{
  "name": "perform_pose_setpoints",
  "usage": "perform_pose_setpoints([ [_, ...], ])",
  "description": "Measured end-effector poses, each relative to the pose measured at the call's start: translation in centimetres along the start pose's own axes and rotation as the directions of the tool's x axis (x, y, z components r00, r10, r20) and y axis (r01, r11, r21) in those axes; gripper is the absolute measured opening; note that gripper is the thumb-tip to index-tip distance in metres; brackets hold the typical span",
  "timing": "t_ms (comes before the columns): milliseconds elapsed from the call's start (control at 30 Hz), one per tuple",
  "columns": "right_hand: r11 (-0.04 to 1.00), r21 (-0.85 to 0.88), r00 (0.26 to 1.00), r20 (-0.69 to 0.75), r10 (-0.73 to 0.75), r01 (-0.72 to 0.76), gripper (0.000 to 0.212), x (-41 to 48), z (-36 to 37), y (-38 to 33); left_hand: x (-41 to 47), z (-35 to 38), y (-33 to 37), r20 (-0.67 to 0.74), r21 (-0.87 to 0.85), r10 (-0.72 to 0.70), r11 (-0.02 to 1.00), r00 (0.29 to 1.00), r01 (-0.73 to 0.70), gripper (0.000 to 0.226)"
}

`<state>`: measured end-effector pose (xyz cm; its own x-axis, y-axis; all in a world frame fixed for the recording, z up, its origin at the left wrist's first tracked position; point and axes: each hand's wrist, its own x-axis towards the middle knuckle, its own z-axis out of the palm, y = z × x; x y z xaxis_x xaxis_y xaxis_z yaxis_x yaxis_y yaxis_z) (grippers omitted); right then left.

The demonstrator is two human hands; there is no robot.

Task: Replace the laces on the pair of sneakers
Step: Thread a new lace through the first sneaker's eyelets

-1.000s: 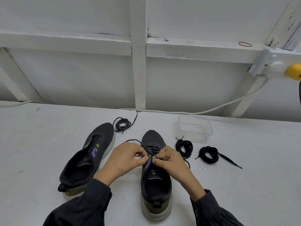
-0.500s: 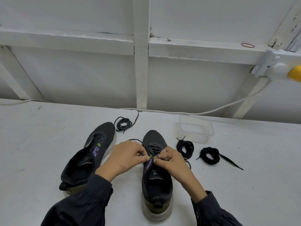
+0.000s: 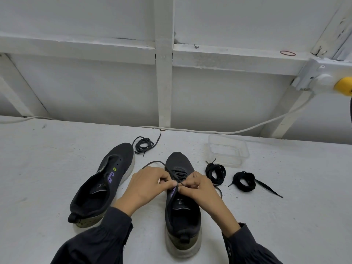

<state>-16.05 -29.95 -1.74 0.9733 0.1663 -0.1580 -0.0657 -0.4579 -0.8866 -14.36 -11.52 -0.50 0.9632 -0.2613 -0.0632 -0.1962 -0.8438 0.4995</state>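
Two black sneakers stand on the white table. The left sneaker (image 3: 106, 183) has no lace and tilts outward. The right sneaker (image 3: 181, 204) still has a grey lace (image 3: 179, 173) in its front eyelets. My left hand (image 3: 147, 184) and my right hand (image 3: 198, 184) meet over its tongue, and both pinch the lace near the upper eyelets. One lace end loops out to the left of the shoe's toe. Two coiled black laces, one (image 3: 215, 172) and another (image 3: 245, 181), lie to the right. A loose grey lace (image 3: 142, 144) lies beyond the left sneaker.
A clear plastic tub (image 3: 228, 151) sits behind the coiled laces. A white cable (image 3: 219, 132) runs along the table's back edge to a wall socket (image 3: 316, 79). White wall framing rises behind the table.
Both hands stay on the lace at the right sneaker's tongue, with only small finger movements. The view has shifted slightly.
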Motion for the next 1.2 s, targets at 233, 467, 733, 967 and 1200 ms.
perform_pose_setpoints([
  [233, 0.999, -0.046, 1.0, -0.01, 0.008, -0.009, 0.004, 0.0, 0.3, -0.2, -0.8, 1.2, -0.6, -0.048, -0.217, -0.025, 0.976, 0.999, 0.014, 0.025],
  [467, 0.968, -0.25, 0.992, -0.105, -0.068, 0.04, 0.01, -0.1, 0.5, -0.9, -1.6, 1.8, -0.1, -0.064, -0.383, 0.065, 0.92, 0.996, -0.085, 0.026],
  [733, 0.999, -0.008, 0.987, -0.154, -0.04, 0.04, 0.013, 0.4, -1.2, -1.3, -2.0, 1.5, 0.5, -0.109, -0.282, 0.006, 0.959, 0.994, -0.036, 0.027],
  [967, 0.979, 0.17, 0.991, -0.083, -0.102, 0.115, 0.02, 0.0, -1.4, -0.7, -1.6, 2.4, 1.4, -0.221, -0.325, 0.008, 0.942, 0.975, -0.081, 0.011],
  [1200, 0.975, 0.171, 0.988, -0.088, -0.126, 0.14, 0.012, 0.0, -1.1, -0.6, -2.3, 3.8, 2.1, -0.321, -0.514, -0.118, 0.855, 0.94, -0.069, 0.019],
])
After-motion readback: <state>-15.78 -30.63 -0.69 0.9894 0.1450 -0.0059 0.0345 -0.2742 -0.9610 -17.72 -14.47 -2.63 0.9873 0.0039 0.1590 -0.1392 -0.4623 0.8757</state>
